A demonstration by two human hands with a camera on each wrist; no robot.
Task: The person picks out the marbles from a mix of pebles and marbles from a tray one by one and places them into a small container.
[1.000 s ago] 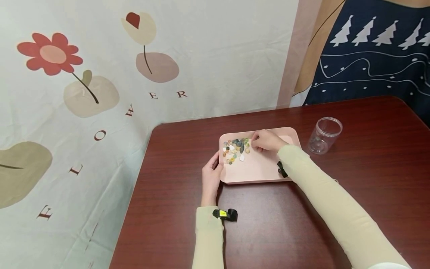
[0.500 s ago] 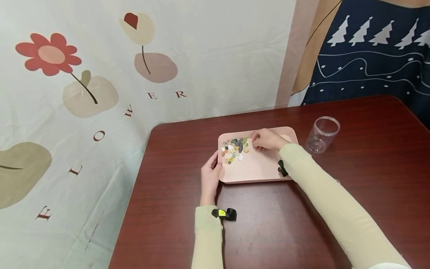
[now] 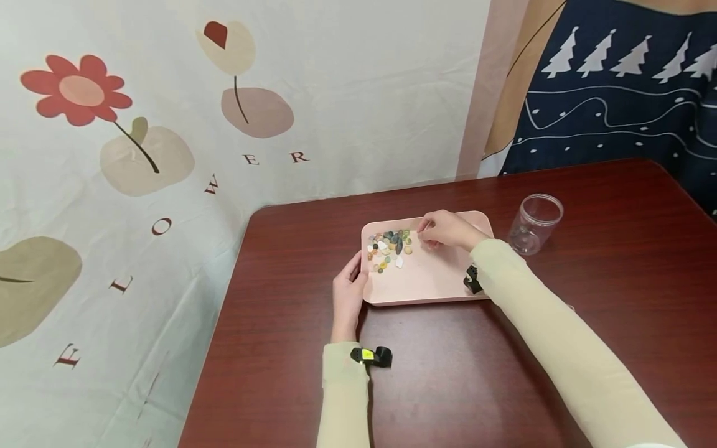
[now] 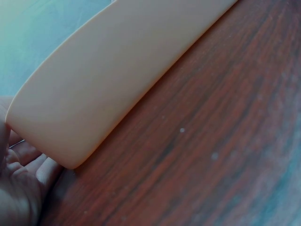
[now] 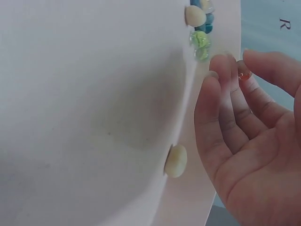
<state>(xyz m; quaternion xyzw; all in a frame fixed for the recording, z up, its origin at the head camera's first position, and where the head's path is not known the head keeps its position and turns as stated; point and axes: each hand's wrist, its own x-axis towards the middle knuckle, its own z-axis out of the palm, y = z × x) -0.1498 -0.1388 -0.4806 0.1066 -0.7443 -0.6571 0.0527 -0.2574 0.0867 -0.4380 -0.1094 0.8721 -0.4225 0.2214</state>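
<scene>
Tray [image 3: 431, 280] gripped at eight o'clock by left hand [image 3: 347, 292], presumably for steadiness; at twelve o'clock, a small orange bead [image 5: 244, 74], partly hidden, seemingly pinched by right hand [image 3: 445, 229].

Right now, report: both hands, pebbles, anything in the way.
Left hand grips pink tray. Right hand pinches orange bead. Pebbles clustered at tray's left end. Clear jar right of tray, not blocking.

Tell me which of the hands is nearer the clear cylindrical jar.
Right. The right hand is above the pink rectangular tray, left of the jar; the left hand holds that tray's left edge, farther off.
</scene>
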